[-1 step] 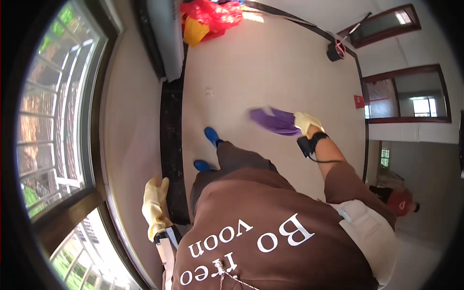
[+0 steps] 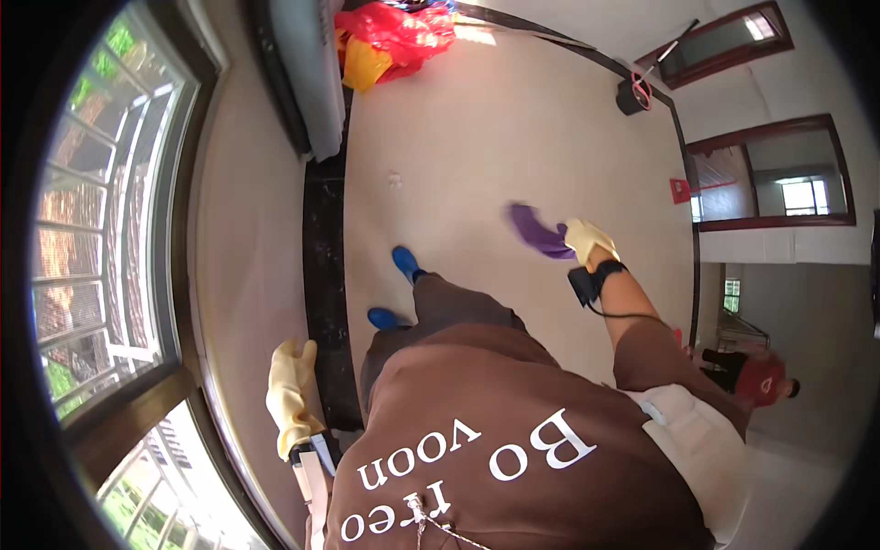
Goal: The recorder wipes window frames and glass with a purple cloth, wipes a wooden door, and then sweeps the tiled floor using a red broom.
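Observation:
My right hand [image 2: 589, 240], in a cream glove, is closed around one end of a purple cloth [image 2: 541, 233]. The cloth's free end hangs out to the left above the pale floor and is blurred by motion. A black device is strapped to my right wrist. My left hand [image 2: 292, 390], in a matching glove, is low at the left beside the wall below the windows. Its thumb stands apart from the fingers and nothing shows in it; whether it touches the wall, I cannot tell.
Red and yellow plastic bags [image 2: 394, 41] lie at the far end beside a grey upholstered piece [image 2: 316, 82]. Barred windows [image 2: 110, 229] line the left. A black bucket [image 2: 632, 95] and a red dustpan [image 2: 679, 191] stand along the right wall. Another person [image 2: 761, 378] is beyond, at right.
The purple cloth has swung and bunched closer to my right hand, where before it stretched farther left. The other person at right shows more fully.

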Demonstrator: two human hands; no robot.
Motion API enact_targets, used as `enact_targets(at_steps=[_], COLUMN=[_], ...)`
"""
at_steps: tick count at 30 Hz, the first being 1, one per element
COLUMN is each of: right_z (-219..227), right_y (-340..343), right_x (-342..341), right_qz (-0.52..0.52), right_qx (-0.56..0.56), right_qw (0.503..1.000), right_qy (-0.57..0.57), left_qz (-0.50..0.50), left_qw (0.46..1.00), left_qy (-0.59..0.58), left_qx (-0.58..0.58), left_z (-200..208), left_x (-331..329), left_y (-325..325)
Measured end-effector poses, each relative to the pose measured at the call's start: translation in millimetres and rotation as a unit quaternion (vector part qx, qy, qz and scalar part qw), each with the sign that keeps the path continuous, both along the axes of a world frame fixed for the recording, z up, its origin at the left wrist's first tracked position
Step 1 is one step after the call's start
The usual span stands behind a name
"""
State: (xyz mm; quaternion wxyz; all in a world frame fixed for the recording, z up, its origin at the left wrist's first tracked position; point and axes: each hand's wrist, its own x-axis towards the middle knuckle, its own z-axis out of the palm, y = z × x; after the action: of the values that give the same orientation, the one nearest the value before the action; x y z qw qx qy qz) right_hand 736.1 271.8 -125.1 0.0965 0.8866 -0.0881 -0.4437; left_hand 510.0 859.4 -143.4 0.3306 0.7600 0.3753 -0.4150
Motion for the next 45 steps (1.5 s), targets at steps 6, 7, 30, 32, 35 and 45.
enact_targets(at_steps=[6,7,30,32,35,45], right_z=[18.5,24.9,74.3,70.8,66.2,-8.1], right_y=[-57.4,-63.4,34.7,27.4,12.9,-2.6], right_x=[-34.9,-34.8,65.5,71.6,79.1,63.3], right_qz=[-0.212,-0.274,-0.498,-0.513,-0.488,-0.431], right_qx=[-0.002,0.040,0.640,0.646,0.626,0.718], right_qw=[0.972,0.955,0.585,0.560,0.596,0.547], right_qy=[-0.102,-0.106,-0.031,-0.076,-0.118,-0.009], left_qz=[-0.044,-0.115,0.059,0.136,0.156,-0.042], left_qw=[0.999,0.993,0.916,0.924,0.924,0.888], left_qy=[-0.012,-0.017,-0.149,-0.120,-0.115,-0.177], left_qx=[0.023,0.027,-0.369,-0.338,-0.329,-0.423], left_z=[39.3,44.2,75.1,96.5,74.5,66.2], left_x=[89.1,106.3,264.8,274.1,280.8,299.1], left_y=[-24.3,-39.7,-328.5,-326.1,-321.2,-349.6])
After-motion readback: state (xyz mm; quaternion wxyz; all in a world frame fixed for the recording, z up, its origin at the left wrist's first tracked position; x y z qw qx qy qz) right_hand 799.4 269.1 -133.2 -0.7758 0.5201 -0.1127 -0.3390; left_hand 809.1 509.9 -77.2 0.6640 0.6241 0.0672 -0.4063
